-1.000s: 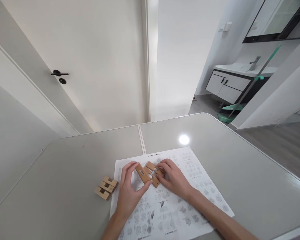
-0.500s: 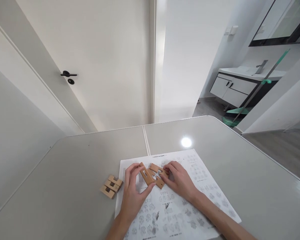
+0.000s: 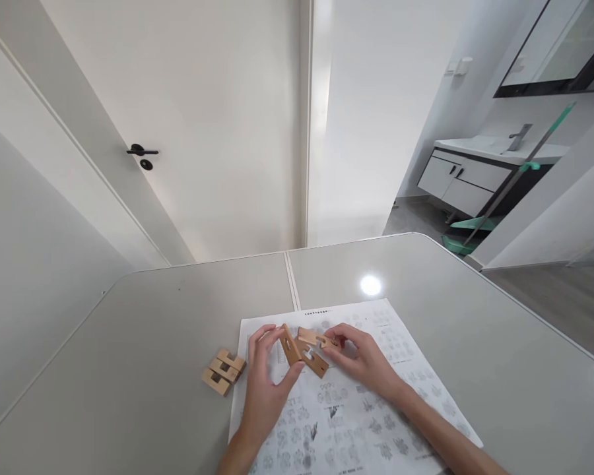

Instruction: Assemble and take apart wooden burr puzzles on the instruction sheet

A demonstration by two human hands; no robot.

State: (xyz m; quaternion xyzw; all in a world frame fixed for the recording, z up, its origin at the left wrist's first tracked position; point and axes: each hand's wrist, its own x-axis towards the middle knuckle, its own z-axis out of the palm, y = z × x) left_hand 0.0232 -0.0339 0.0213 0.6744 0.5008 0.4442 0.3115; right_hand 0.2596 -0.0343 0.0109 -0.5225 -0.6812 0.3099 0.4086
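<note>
My left hand point(image 3: 266, 376) pinches a brown wooden puzzle piece point(image 3: 290, 346) by its two ends, thumb at the lower end; a slot runs through its middle. Between the fingers and thumb of my right hand point(image 3: 359, 356) is a lighter notched wooden piece point(image 3: 309, 336), tilted. Another notched wooden piece point(image 3: 317, 365) lies between the hands, partly hidden behind the left one's piece; whether they touch I cannot tell. Under both hands spreads a printed paper sheet point(image 3: 396, 409) with rows of small diagrams. Left of the sheet, several notched wooden pieces point(image 3: 224, 371) lie side by side.
The grey table point(image 3: 143, 369) has a pale seam point(image 3: 292, 280) across its far part and a bright light reflection. Beyond its far edge stands a white door point(image 3: 218, 132) with a black handle point(image 3: 142, 151). A sink cabinet point(image 3: 462, 175) and a green-handled broom point(image 3: 529, 165) are at the right.
My right hand has turned its piece slightly, showing more of its side. The left hand's piece has tipped a little more upright. The whole view has shifted slightly.
</note>
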